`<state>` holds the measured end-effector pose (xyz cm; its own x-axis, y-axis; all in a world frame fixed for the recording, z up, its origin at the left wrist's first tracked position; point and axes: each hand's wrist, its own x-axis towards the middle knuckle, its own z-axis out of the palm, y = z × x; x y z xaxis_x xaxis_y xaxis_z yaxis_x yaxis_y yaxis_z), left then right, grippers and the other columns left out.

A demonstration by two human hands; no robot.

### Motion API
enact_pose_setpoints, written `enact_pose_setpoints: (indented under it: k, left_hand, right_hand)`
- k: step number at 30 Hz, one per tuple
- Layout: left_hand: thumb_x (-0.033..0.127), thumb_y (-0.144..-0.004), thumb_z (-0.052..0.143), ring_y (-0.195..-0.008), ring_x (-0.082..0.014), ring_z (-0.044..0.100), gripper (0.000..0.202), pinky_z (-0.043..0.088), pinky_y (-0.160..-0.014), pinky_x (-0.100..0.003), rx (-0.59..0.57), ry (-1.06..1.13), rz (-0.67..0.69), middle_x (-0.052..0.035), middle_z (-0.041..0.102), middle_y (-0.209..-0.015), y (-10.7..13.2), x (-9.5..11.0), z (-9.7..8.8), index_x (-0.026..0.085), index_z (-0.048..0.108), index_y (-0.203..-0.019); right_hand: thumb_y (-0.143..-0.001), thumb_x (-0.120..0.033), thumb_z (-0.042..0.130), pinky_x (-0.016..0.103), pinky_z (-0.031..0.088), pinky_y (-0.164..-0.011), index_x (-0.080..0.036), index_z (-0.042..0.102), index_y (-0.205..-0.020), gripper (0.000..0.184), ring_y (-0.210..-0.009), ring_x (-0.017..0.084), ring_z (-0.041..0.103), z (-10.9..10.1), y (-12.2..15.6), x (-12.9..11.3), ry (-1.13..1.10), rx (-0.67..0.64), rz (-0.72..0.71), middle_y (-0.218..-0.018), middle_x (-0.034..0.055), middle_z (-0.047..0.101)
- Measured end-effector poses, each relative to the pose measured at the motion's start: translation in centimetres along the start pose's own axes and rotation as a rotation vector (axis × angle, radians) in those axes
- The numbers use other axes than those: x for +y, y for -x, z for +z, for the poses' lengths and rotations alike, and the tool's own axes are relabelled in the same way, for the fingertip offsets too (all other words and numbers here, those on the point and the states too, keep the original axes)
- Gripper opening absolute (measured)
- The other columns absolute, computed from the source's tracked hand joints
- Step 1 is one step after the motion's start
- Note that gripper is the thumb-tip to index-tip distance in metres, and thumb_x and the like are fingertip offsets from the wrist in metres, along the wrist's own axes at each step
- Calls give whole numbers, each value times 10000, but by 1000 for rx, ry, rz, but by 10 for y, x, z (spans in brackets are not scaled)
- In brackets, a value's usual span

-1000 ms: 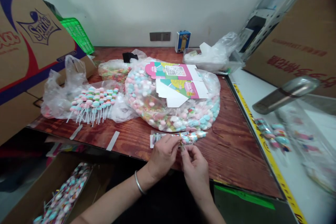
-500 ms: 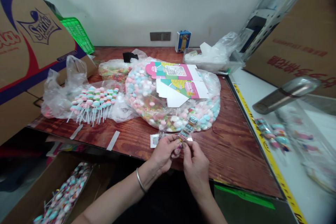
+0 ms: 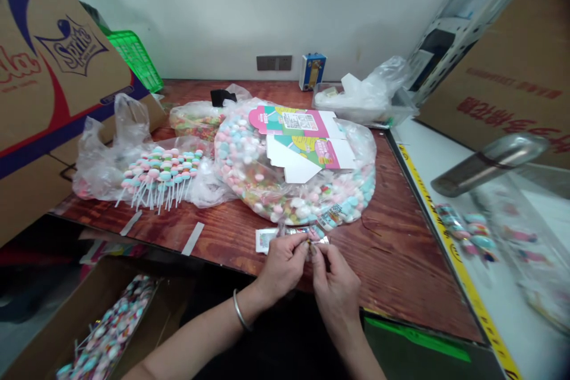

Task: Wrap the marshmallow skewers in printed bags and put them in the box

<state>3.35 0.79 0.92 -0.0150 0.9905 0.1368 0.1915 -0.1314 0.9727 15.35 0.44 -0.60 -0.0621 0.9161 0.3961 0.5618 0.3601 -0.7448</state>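
My left hand and my right hand meet at the table's front edge, both closed in a pinch. Between their fingertips is a clear printed plastic bag, its printed end pointing away toward the big candy bag. A small yellowish bit, perhaps a tie, shows at the pinch; the fingers hide most of it. Just behind my left hand lies a white printed packet. Beyond my hands rests a large clear bag of pastel marshmallows, with a flat printed carton on top.
Marshmallow sticks lie on plastic at the left, beside a large cardboard box. An open carton below holds more candy sticks. A steel flask and wrapped candies lie on the right-hand white surface. A clear bin stands behind.
The printed end of the bag has swung down and to the right, from upright to lying lower against the marshmallow bag. Both hands keep pinching at nearly the same place.
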Motion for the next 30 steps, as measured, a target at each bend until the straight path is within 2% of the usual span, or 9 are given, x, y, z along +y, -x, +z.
enact_pose_setpoints:
  k: [3,9,12,14,16,18,21,25,30]
  left_hand:
    - [258,-914,478,-838,-176,625,278,479,-786,-287,-4,72,-14,-43,715,-896,0,3,1,184,724,-1022]
    - [363,-905,502,-454,-82,377,338,330,-478,-207,-77,325,-242,44,466,-529,3,0,1,161,688,-1102]
    - [359,-899,505,-523,-91,459,353,406,-553,-216,-215,359,-212,11,539,-642,-1,1,-3,169,662,-1152]
    - [330,-868,547,-817,-161,593,366,479,-788,-293,-307,300,-110,-56,637,-895,-5,2,-8,209,640,-1200]
    - [308,-801,622,-1166,-244,521,437,396,-1008,-399,-383,301,-12,-89,612,-1166,-8,4,-14,252,620,-1234]
    - [336,-744,673,-1318,-296,410,472,336,-1068,-456,-444,418,15,-100,539,-1320,-9,5,-21,266,639,-1210]
    - [472,-773,632,-1361,-336,365,392,335,-1069,-481,-483,547,-5,-108,437,-1443,-9,11,-32,235,719,-1072]
    - [594,-878,431,-1397,-299,312,492,218,-1134,-482,-492,283,22,-64,424,-1477,-7,19,-36,237,758,-969]
    - [743,-838,195,-1268,-303,479,779,376,-1030,-475,-396,489,-193,-119,592,-1302,0,19,-20,231,712,-1115]
  right_hand:
    - [-937,-317,488,248,449,-694,-208,633,-924,182,-773,151,624,2,1,-1,-46,30,14,-854,23,661]
    - [-905,-377,502,268,448,-599,-195,590,-783,235,-627,157,578,-1,-2,-4,-171,2,216,-701,17,623]
    - [-893,-384,500,260,455,-551,-187,578,-814,226,-566,152,569,-5,-5,-4,-357,-93,325,-643,2,611]
    - [-876,-354,517,263,465,-582,-182,601,-868,191,-616,160,588,-9,-5,-4,-314,-95,280,-695,14,635]
    - [-864,-313,532,260,460,-602,-190,616,-869,150,-650,160,586,-14,-5,-5,-183,-69,165,-741,22,641]
    - [-875,-287,519,251,447,-589,-201,610,-833,132,-639,151,569,-22,-4,-5,-77,-26,54,-736,19,622]
    - [-900,-272,506,242,430,-567,-210,581,-817,127,-629,140,555,-35,-6,-7,44,76,-53,-731,15,594]
    - [-900,-223,526,242,439,-595,-217,549,-850,55,-651,137,567,-46,-7,-12,128,139,-191,-741,11,586]
    - [-878,-168,528,233,461,-602,-220,562,-870,62,-667,135,584,-39,7,-22,-5,-40,-271,-749,12,588]
